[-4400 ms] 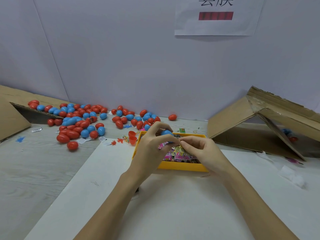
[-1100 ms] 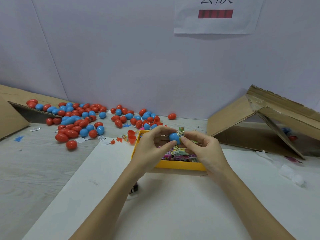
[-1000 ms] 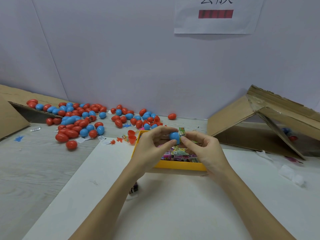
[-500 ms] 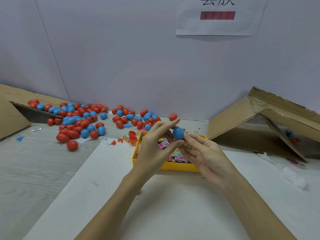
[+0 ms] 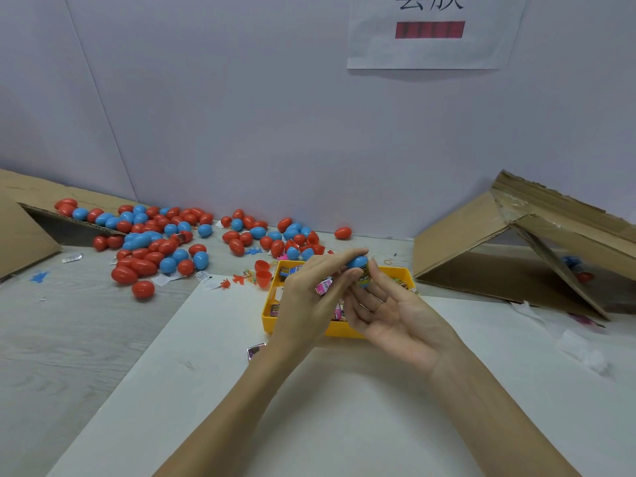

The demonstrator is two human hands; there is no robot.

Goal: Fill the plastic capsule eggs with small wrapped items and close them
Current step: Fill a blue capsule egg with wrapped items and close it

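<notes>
- The left hand (image 5: 309, 297) is over the near-left part of the shallow yellow plastic tray (image 5: 339, 329); its forefinger and thumb pinch a small blue plastic capsule egg half (image 5: 358, 262) above the tray's far side; a small pink wrapped item (image 5: 324, 286) shows under its curled fingers
- The blue egg half points its rounded dome up and away toward the far wall; its long axis runs roughly upright, tilted slightly; a small yellow-green wrapped item (image 5: 364, 279) sticks out just below it, touching it
- The right hand (image 5: 389, 311) lies palm up with fingers relaxed and spread, the fingertips reaching up to the yellow-green wrapped item from the near right; whether they grip it I cannot tell
- The tray holds more bright wrapped items, partly hidden by both hands; it rests at the far edge of a white sheet (image 5: 309, 407) on the pale wood-grain table (image 5: 69, 339)
- A scattered heap of red and blue closed plastic eggs (image 5: 155, 242) lies far left, well apart from the tray; two open orange-red egg halves (image 5: 263, 273) sit just left of the tray
- One open brown cardboard box (image 5: 516, 256) lies on its side at far right; another cardboard box (image 5: 20, 232) is at far left
</notes>
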